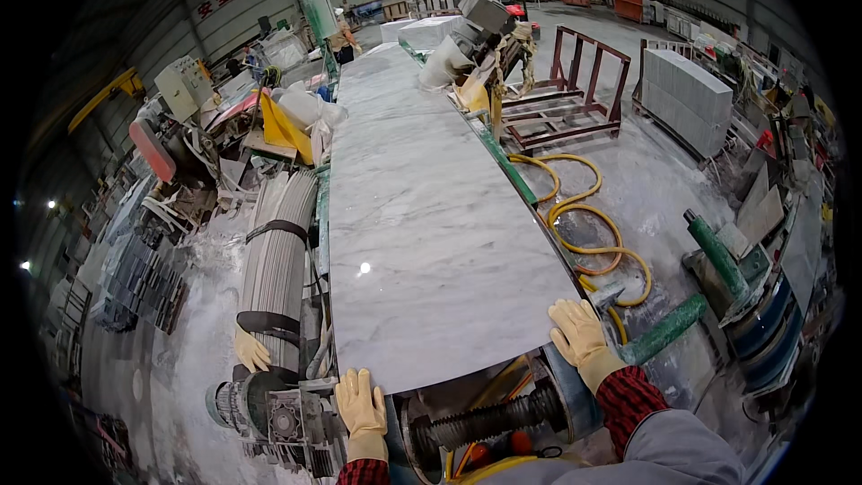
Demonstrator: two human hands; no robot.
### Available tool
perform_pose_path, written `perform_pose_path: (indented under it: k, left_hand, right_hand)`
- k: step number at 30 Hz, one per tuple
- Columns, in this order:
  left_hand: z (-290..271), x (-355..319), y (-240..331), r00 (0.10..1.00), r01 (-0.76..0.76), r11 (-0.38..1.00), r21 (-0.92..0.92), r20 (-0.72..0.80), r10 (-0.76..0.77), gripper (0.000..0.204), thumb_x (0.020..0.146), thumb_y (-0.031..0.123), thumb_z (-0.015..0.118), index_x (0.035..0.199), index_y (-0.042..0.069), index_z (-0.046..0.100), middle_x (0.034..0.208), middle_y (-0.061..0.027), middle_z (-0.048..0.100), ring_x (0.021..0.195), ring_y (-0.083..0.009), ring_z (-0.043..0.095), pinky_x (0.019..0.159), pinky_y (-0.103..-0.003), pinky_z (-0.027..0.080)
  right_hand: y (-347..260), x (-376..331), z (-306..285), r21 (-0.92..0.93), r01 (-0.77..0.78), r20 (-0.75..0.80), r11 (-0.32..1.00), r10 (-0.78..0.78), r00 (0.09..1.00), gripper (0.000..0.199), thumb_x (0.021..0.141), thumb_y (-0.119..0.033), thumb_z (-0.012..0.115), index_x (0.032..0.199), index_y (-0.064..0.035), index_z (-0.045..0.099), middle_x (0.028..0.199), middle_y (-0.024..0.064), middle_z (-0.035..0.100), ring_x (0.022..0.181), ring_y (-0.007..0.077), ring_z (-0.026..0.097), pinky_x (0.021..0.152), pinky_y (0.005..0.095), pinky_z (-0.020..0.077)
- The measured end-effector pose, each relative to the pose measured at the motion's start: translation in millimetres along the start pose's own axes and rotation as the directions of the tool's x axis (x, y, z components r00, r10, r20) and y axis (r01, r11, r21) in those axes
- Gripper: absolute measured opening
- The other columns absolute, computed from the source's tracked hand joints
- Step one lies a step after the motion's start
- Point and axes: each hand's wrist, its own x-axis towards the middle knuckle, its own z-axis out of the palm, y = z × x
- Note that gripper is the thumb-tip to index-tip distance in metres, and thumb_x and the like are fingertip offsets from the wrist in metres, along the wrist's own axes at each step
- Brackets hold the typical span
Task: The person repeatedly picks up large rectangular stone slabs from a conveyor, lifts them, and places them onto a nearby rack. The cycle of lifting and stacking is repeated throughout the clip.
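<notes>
A long, polished white-grey marble slab [431,242] stretches away from me on a machine bed. My left hand [363,411], in a cream rubber glove, lies at its near left corner with the fingers extended forward. At the near right corner my right hand [582,341], gloved alike, rests with fingers spread by the slab's edge. Neither hand appears to grip the stone. Below the near edge, a dark threaded screw shaft [489,420] shows between metal sides. Another cream glove [250,349] hangs by the ribbed grey bellows [282,251] on the left.
A motor with gearbox [269,409] stands left of my left hand. On the right, a yellow hose [600,216] coils over the floor near a green pipe [664,328]. Beyond are a dark red metal rack [575,94], stacked pale slabs [682,99] and a person [343,36].
</notes>
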Motion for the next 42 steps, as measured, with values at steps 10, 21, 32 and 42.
perform_pose_path:
  k: [10,21,32,42]
  left_hand:
    - [-8.5,-4.4,2.7,1.0,0.008,1.0,-0.001,0.012,-0.008,0.051,0.1,0.022,0.071,0.146,0.007,0.056,0.154,-0.0267,0.055,0.143,-0.0464,0.049,0.122,-0.058,0.035]
    - [-9.1,-5.9,3.5,1.0,0.005,1.0,0.001,0.017,-0.005,0.052,0.099,0.024,0.072,0.146,0.007,0.057,0.152,-0.0276,0.056,0.142,-0.0471,0.05,0.123,-0.058,0.036]
    - [-11.3,-10.6,3.1,0.998,0.044,0.997,-0.063,0.056,-0.04,0.053,0.1,0.021,0.07,0.149,0.008,0.057,0.158,-0.027,0.054,0.147,-0.0472,0.047,0.127,-0.058,0.032]
    - [-11.1,-12.9,4.9,0.995,0.057,0.998,-0.024,0.081,-0.055,0.054,0.098,0.023,0.073,0.148,0.008,0.056,0.154,-0.0295,0.056,0.144,-0.0489,0.049,0.126,-0.06,0.032]
  right_hand:
    - [-4.0,-3.2,-2.4,0.011,-0.017,0.012,1.0,0.016,1.0,0.05,0.096,-0.028,0.07,0.142,-0.0108,0.063,0.147,0.0145,0.063,0.141,0.0353,0.054,0.125,0.057,0.0349]
    - [-1.3,-7.8,-0.3,0.032,-0.022,0.006,0.999,0.022,1.0,0.05,0.096,-0.028,0.071,0.143,-0.0108,0.063,0.149,0.0153,0.062,0.142,0.0363,0.054,0.124,0.0577,0.0352]
    - [-7.4,-8.6,-7.7,0.031,-0.01,0.01,0.999,0.009,1.0,0.049,0.095,-0.027,0.07,0.14,-0.0096,0.062,0.147,0.0148,0.062,0.14,0.0356,0.054,0.122,0.0571,0.0361]
    - [-11.3,-10.5,-13.3,0.001,-0.026,0.014,1.0,0.026,1.0,0.045,0.097,-0.026,0.068,0.138,-0.0083,0.065,0.144,0.0158,0.064,0.139,0.0367,0.056,0.122,0.0547,0.0377]
